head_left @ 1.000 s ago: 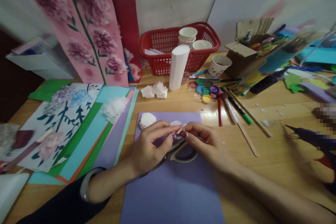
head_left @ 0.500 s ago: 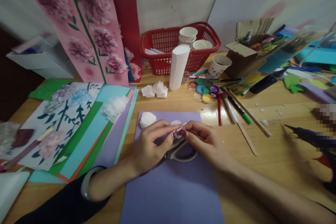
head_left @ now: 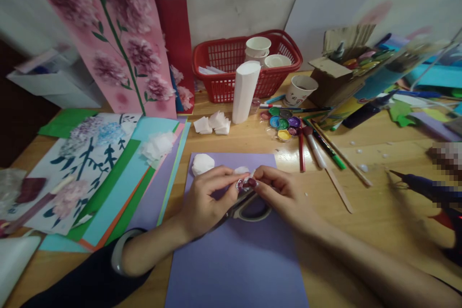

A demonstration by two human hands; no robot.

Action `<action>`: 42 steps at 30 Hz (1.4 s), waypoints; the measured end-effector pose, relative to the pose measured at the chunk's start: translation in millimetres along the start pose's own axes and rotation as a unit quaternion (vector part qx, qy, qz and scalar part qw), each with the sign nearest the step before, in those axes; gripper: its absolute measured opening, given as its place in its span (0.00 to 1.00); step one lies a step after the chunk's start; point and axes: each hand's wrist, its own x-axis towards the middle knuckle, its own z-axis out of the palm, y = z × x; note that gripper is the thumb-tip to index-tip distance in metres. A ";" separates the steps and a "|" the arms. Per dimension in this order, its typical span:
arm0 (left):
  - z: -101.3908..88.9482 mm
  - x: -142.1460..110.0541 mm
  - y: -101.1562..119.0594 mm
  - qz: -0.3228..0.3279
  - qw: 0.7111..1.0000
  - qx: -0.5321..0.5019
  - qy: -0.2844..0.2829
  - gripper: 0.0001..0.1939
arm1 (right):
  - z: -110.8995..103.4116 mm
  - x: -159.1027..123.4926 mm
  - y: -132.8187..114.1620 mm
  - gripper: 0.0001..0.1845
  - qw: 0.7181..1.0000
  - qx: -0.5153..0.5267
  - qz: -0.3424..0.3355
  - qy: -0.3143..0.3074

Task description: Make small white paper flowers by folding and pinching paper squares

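Note:
Both my hands pinch a small piece of white tissue paper (head_left: 241, 170) above the purple sheet (head_left: 234, 260). My left hand (head_left: 211, 197) grips it from the left between thumb and fingers. From the other side, my right hand (head_left: 279, 192) is closed on it, with the thumbs nearly touching. Most of the paper is hidden by the fingertips. Under the hands lie scissors (head_left: 254, 215), their pale handle loop showing. A crumpled white paper ball (head_left: 203, 164) sits at the sheet's upper left corner.
Folded white tissue pieces (head_left: 212, 123), a white paper roll (head_left: 246, 91) and a red basket (head_left: 216, 89) stand behind. To the right are a paint palette (head_left: 283, 122), brushes (head_left: 314, 149) and a dark glue gun (head_left: 422, 185). Coloured sheets (head_left: 119, 207) lie left.
The fingertips have shifted very slightly around the white tissue paper. Everything else stays in place, apart from a slight shift of the view.

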 end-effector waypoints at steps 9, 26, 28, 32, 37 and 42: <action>0.7 0.1 -0.2 -0.047 0.999 0.015 0.019 0.10 | -1.1 0.6 -1.9 0.10 1.000 -0.020 -0.012 -0.011; 1.5 1.7 5.7 -0.109 0.991 -0.017 0.078 0.04 | 0.0 -0.3 -1.5 0.10 0.999 -0.037 -0.014 -0.014; 1.7 0.9 4.3 -0.120 0.987 -0.039 0.104 0.04 | -0.3 -0.8 -2.9 0.10 0.999 -0.048 -0.012 -0.007; 1.8 0.0 -3.0 -0.158 0.967 -0.094 0.174 0.03 | -0.5 -1.7 -6.8 0.10 0.999 -0.049 -0.005 0.009; -0.9 0.7 -20.7 -0.216 0.931 -0.157 0.249 0.09 | -1.3 -1.8 -5.3 0.07 0.999 -0.017 -0.001 0.050; 0.9 1.1 -12.1 -0.190 0.951 -0.130 0.207 0.04 | -1.3 -1.0 -1.7 0.08 0.999 -0.002 -0.010 0.050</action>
